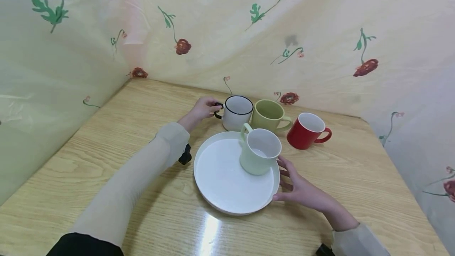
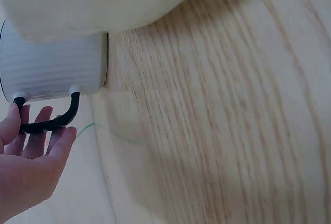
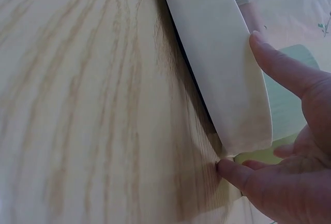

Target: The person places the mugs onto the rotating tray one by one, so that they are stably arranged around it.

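My left hand (image 1: 203,109) grips the black handle of a white enamel-style mug (image 1: 234,121) with a black rim, standing behind the tray. In the left wrist view, thumb and fingers bend around that handle (image 2: 49,125). A round white tray (image 1: 224,185) lies before me, with a pale green mug (image 1: 256,163) upright on its right part. At the tray's right edge is my right hand (image 1: 298,189), fingers spread. In the right wrist view its thumb (image 3: 284,66) touches the tray's rim, while other fingers lie by the outer wall.
A yellow-green mug (image 1: 266,123) stands just right of the white mug, behind the pale green one. Farther right stands a red mug (image 1: 302,133). The wooden table (image 1: 106,145) meets a flower-patterned curtain (image 1: 220,19) at the back and sides.
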`<action>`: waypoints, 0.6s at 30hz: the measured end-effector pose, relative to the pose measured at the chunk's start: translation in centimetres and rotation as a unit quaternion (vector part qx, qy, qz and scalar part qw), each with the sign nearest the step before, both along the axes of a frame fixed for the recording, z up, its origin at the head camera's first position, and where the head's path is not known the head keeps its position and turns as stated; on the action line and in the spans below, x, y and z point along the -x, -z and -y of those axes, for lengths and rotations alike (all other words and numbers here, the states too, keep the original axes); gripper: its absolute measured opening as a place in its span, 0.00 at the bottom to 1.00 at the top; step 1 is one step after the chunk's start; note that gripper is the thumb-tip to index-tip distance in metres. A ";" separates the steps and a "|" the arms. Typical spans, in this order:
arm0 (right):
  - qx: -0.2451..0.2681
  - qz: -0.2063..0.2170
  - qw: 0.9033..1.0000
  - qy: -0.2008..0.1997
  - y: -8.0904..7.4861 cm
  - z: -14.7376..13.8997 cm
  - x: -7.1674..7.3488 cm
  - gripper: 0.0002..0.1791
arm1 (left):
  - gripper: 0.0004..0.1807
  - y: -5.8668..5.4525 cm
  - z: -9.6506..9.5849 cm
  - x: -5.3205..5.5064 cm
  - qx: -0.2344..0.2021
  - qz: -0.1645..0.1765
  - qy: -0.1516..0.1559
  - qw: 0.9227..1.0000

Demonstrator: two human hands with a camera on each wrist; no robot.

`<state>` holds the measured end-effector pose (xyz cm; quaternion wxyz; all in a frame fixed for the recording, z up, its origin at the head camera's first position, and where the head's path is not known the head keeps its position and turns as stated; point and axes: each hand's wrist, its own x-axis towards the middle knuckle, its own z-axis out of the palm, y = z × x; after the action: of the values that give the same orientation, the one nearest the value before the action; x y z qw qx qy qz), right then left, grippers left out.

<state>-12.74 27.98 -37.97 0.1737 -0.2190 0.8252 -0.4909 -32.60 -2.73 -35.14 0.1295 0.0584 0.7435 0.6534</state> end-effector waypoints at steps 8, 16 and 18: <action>-0.002 0.001 1.000 -0.004 0.1 -0.2 0.0 0.52 | 0.15 0.0 0.0 -0.3 -0.016 -0.001 0.002 1.000; 0.005 -0.006 1.000 0.000 0.3 -0.2 -0.1 0.53 | 0.13 0.3 0.0 -0.3 -0.013 -0.016 0.007 1.000; 0.004 -0.002 1.000 0.003 0.2 -0.2 -0.1 0.55 | 0.13 0.3 0.1 -0.4 -0.011 -0.019 0.006 1.000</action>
<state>-12.64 28.17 -38.21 0.1696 -0.2184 0.8241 -0.4944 -32.22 -2.80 -35.42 0.1186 0.0773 0.7381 0.6597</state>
